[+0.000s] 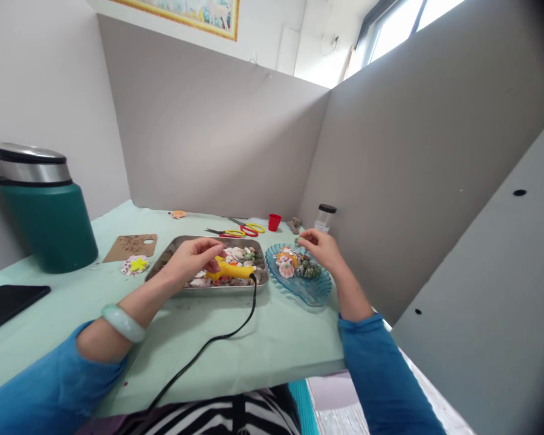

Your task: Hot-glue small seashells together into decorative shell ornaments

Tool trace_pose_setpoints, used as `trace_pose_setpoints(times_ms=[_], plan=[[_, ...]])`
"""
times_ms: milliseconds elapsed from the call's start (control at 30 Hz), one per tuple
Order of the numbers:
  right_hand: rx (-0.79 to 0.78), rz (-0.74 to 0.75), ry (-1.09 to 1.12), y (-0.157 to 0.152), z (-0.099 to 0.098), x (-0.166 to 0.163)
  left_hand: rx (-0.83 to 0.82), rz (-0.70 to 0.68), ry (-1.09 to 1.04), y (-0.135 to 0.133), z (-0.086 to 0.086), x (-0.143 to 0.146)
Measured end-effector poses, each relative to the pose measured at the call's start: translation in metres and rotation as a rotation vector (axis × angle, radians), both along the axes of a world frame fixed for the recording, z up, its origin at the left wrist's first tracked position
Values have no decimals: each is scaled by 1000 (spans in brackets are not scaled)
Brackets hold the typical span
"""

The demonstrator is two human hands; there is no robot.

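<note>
My left hand [194, 260] hovers over a metal tray [208, 290], fingers loosely curved and apart, with nothing visible in them. Just beyond its fingertips a yellow hot glue gun [236, 271] lies across the tray, its black cord running toward me. Shells and small stones [240, 254] fill the tray around the gun. At the far edge of a blue scalloped glass plate [315, 296], my right hand [320, 244] pinches a small greenish piece [298, 240], perhaps a shell. On the plate sit an orange and pink shell piece [286, 266] and several dark green snail shells [309, 267].
Behind the tray lie two pairs of scissors [249, 229] and a red cup [274, 222]. A black-lidded jar [325, 217] stands behind the plate. On the left are a green flask [49, 223], a phone [9, 305], a brown board [130, 246] and a yellow flower piece [135, 264]. Grey partitions enclose the table.
</note>
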State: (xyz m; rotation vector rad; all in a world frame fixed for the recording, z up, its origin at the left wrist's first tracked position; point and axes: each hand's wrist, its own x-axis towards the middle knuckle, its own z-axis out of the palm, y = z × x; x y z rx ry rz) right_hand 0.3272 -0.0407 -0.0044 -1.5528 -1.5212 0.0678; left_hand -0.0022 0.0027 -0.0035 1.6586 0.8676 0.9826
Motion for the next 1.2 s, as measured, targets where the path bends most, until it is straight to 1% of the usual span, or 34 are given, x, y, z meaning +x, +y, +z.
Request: trace_pose_setpoints(times_ms=[100,200,433,700,833,967,1067,1200], plan=[[-102,-26,-54,0,-12,20,9,6,22,-2,3,1],[-172,-45,-145,0,-20,28,30,20,50,-3,5,0],[-229,8,-200,0,-21,28,31,1,67,-4,6,1],[-259,-5,-238,3,-27,20,61,-3,123,-4,5,-1],[-240,13,-251,2,-24,21,61,3,139,-4,5,-1],[-197,-49,-230,0,-20,26,66,11,165,-3,4,-1],[-201,-84,-213,-1,-20,30,65,4,168,-1,3,-1],[-239,-36,-195,-3,-21,30,76,-2,185,0,2,-1]])
